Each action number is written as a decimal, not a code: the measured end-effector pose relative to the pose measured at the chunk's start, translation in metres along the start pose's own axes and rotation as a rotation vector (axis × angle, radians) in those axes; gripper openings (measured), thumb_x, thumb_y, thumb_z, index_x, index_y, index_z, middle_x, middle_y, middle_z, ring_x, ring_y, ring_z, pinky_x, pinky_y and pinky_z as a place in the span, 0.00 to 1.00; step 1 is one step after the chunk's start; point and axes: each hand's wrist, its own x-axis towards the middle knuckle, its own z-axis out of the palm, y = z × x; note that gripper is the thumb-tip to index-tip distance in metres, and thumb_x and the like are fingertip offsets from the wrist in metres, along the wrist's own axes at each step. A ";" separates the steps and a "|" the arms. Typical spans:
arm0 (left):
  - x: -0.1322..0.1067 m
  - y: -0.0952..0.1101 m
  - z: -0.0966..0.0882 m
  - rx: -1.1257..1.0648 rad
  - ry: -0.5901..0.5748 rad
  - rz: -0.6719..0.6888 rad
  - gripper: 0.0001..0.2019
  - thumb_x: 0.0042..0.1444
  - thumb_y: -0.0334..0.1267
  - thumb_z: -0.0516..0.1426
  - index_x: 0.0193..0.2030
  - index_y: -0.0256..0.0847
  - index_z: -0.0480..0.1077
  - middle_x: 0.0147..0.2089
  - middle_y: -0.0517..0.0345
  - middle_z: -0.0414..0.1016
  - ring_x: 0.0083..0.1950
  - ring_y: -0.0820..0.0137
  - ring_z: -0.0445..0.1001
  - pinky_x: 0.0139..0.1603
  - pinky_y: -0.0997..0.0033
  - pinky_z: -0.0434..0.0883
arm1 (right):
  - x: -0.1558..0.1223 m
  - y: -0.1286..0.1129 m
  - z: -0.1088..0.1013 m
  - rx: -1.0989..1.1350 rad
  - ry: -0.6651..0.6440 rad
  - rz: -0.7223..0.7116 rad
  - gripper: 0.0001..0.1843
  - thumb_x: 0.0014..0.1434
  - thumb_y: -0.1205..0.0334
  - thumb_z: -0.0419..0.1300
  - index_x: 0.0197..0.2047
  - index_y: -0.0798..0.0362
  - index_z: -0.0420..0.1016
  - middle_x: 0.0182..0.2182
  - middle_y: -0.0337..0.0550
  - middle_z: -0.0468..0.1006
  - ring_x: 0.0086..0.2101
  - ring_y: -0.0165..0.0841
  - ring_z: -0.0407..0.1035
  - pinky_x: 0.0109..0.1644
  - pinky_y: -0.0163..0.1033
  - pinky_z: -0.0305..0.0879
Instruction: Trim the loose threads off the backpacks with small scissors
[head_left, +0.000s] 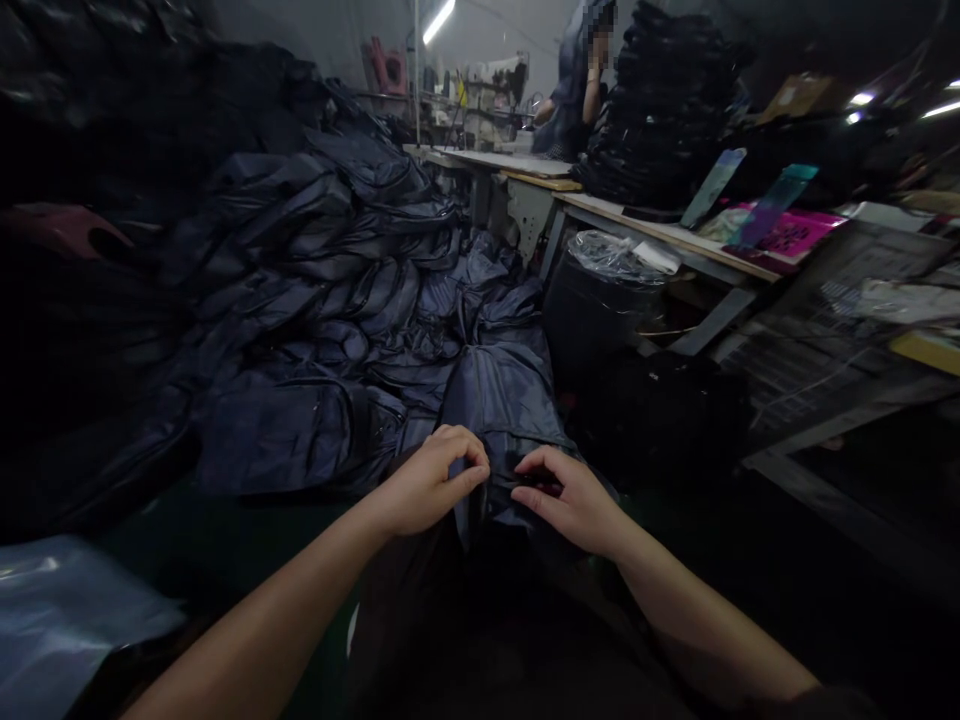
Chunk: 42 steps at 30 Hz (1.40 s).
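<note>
A dark blue backpack point(510, 385) lies in front of me, its lower end by my knees. At its near end, my left hand point(439, 478) is closed, thumb and fingertips nearly meeting at a fold of the bag's fabric. Across a small gap to the right, my right hand point(570, 500) hovers at the same end with thumb and forefinger curved and apart. Something dark shows behind its fingers, too dim to make out. Another backpack point(277, 435) lies flat on the left, close to my left hand.
A big heap of dark blue backpacks point(337, 220) fills the left and middle. On the right, a long worktable point(675, 235) carries a tall dark stack point(660, 100). Below it stands a plastic-lined bin point(600, 300). Clear plastic point(67, 620) lies lower left. Another person point(581, 90) is behind the table.
</note>
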 end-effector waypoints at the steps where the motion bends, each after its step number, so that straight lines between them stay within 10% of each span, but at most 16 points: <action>1: 0.001 0.000 0.001 -0.010 0.008 -0.009 0.07 0.59 0.38 0.51 0.34 0.42 0.69 0.39 0.55 0.70 0.44 0.66 0.66 0.50 0.66 0.62 | 0.001 -0.001 0.000 -0.026 -0.006 -0.015 0.12 0.55 0.55 0.61 0.41 0.50 0.69 0.37 0.41 0.73 0.35 0.32 0.69 0.38 0.37 0.66; 22: 0.003 0.006 0.007 -0.168 0.101 -0.064 0.08 0.57 0.40 0.53 0.30 0.40 0.70 0.37 0.56 0.71 0.42 0.67 0.68 0.48 0.67 0.64 | 0.013 -0.007 0.010 -0.170 0.010 -0.155 0.06 0.56 0.58 0.61 0.36 0.50 0.71 0.33 0.41 0.74 0.35 0.34 0.68 0.40 0.38 0.64; 26: 0.001 -0.008 0.002 -0.277 0.549 -0.319 0.10 0.55 0.43 0.55 0.35 0.39 0.70 0.34 0.57 0.71 0.36 0.70 0.69 0.42 0.69 0.67 | 0.011 -0.004 0.007 0.183 0.055 -0.017 0.10 0.54 0.55 0.62 0.37 0.50 0.70 0.31 0.39 0.72 0.31 0.31 0.67 0.36 0.36 0.64; 30: -0.018 -0.037 0.001 -0.117 0.983 -0.470 0.21 0.49 0.39 0.59 0.51 0.43 0.67 0.52 0.52 0.66 0.39 0.72 0.71 0.44 0.68 0.69 | 0.006 -0.002 0.005 0.436 0.055 0.077 0.17 0.53 0.52 0.63 0.43 0.50 0.68 0.33 0.39 0.71 0.33 0.30 0.67 0.35 0.35 0.65; 35: -0.063 -0.032 0.040 -0.164 0.582 -0.482 0.11 0.54 0.40 0.56 0.44 0.42 0.71 0.43 0.55 0.74 0.45 0.66 0.72 0.50 0.65 0.67 | -0.007 -0.002 0.006 0.395 0.008 0.083 0.18 0.50 0.54 0.66 0.42 0.51 0.70 0.34 0.40 0.72 0.35 0.30 0.67 0.41 0.37 0.65; 42: -0.094 0.011 0.097 -0.074 0.508 -0.328 0.14 0.56 0.39 0.56 0.49 0.42 0.64 0.42 0.54 0.71 0.41 0.67 0.71 0.44 0.66 0.69 | -0.022 -0.002 0.003 0.295 0.145 0.198 0.17 0.52 0.52 0.64 0.42 0.52 0.70 0.37 0.43 0.73 0.36 0.33 0.68 0.39 0.38 0.66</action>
